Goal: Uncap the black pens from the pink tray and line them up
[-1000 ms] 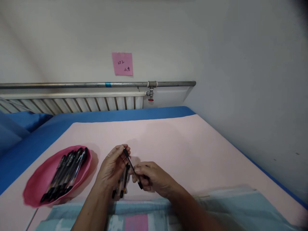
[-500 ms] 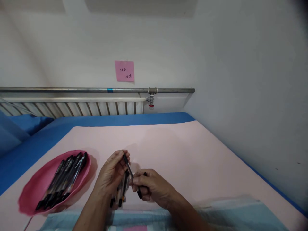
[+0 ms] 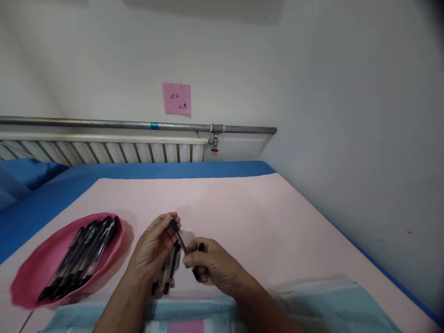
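Observation:
A slim pen (image 3: 180, 238) with a black end slants between my two hands. My left hand (image 3: 151, 247) pinches its upper end between thumb and fingertips. Lower down, my right hand (image 3: 217, 266) is closed round the pen's other part, and a second black piece (image 3: 201, 247), perhaps a cap, sticks up between its fingers. Several loose pens (image 3: 169, 270) with clear barrels and black ends lie on the pink surface under and beside my left hand, partly hidden by it.
To the left sits a pink scalloped tray (image 3: 26, 277) with a bundle of black pens (image 3: 81, 259) in it. The pink sheet (image 3: 243, 208) lies over a blue cover (image 3: 166, 170). Beyond stand a radiator (image 3: 145, 151), a metal pipe (image 3: 121, 124) and a wall with a pink note (image 3: 176, 98).
The view has shifted slightly, so everything sits a little farther left. Both hands keep nearly the same grip on the pen.

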A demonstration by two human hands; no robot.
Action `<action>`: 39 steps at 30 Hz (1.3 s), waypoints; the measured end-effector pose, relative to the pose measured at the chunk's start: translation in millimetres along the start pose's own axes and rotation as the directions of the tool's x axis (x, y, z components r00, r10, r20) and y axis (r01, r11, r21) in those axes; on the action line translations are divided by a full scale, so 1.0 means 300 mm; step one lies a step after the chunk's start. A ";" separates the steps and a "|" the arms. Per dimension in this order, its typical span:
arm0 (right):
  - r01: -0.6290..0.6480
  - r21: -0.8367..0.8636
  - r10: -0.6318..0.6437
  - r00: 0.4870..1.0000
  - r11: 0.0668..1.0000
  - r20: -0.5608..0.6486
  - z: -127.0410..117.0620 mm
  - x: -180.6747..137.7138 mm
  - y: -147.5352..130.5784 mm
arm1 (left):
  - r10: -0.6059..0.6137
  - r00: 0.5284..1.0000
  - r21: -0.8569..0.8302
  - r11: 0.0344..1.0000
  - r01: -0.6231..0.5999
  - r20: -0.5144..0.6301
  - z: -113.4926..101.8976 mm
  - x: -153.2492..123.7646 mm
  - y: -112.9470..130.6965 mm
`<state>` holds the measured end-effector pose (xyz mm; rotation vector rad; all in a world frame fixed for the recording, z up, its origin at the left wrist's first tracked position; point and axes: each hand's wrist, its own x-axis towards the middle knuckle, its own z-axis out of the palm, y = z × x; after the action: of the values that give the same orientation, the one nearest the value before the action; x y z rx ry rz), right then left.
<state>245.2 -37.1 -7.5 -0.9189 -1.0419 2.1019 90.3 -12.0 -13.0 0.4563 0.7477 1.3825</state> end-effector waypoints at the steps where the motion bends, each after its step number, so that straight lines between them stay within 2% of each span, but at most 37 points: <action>1: -0.010 0.004 0.010 1.000 1.000 0.020 -0.001 0.000 0.000 | -0.002 1.000 -0.003 1.000 0.002 0.002 0.002 -0.001 0.000; 6: -0.051 0.040 0.048 0.996 0.998 0.075 0.002 -0.001 -0.003 | 0.012 1.000 -0.006 1.000 -0.012 -0.013 0.016 -0.005 0.006; 8: -0.059 0.048 0.056 0.996 0.997 0.063 0.006 -0.002 -0.005 | 0.006 0.999 -0.033 0.999 -0.008 -0.038 0.016 0.000 0.015; 12: -0.077 0.013 0.076 0.997 0.997 0.017 0.010 -0.002 -0.010 | -0.004 0.987 -0.155 0.988 -0.021 -0.160 -0.012 0.023 0.046; 14: -0.077 -0.003 0.077 0.997 0.997 -0.011 0.009 -0.001 -0.011 | -0.016 0.985 -0.183 0.983 -0.017 -0.174 -0.028 0.032 0.056; 18: -0.030 0.015 0.031 0.997 0.999 -0.070 0.005 0.003 -0.011 | -0.110 0.992 -0.150 0.984 0.101 -0.058 -0.023 0.019 0.045; 22: 0.012 0.018 -0.012 0.999 1.000 -0.051 -0.002 0.003 -0.010 | -0.208 0.977 -0.027 0.978 0.209 0.036 0.011 -0.014 0.020; 25: 0.024 0.020 -0.023 0.999 1.000 -0.022 -0.005 0.003 -0.009 | -0.168 0.985 0.074 0.983 0.165 0.036 0.021 -0.023 0.013; 29: -0.014 -0.017 0.013 0.999 1.000 -0.047 0.001 0.006 -0.007 | -0.033 0.999 0.099 0.995 0.033 -0.001 0.014 -0.014 0.014; 33: -0.035 -0.065 0.031 0.998 0.997 -0.056 0.008 0.004 -0.007 | 0.017 1.000 0.117 0.993 -0.015 -0.018 0.006 -0.001 0.024; 36: -0.071 -0.229 0.055 0.996 0.971 -0.075 -0.004 -0.002 -0.009 | 0.111 0.987 0.041 0.993 -0.107 -0.116 -0.018 0.017 0.058; 39: -0.113 -0.441 0.076 0.992 0.890 -0.100 -0.035 -0.006 -0.009 | 0.170 0.950 -0.093 0.975 -0.200 -0.262 -0.066 0.038 0.120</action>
<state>255.1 -32.8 -9.2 -1.2846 -1.5003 1.9121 51.0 2.3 -4.4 0.2639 0.8396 1.6734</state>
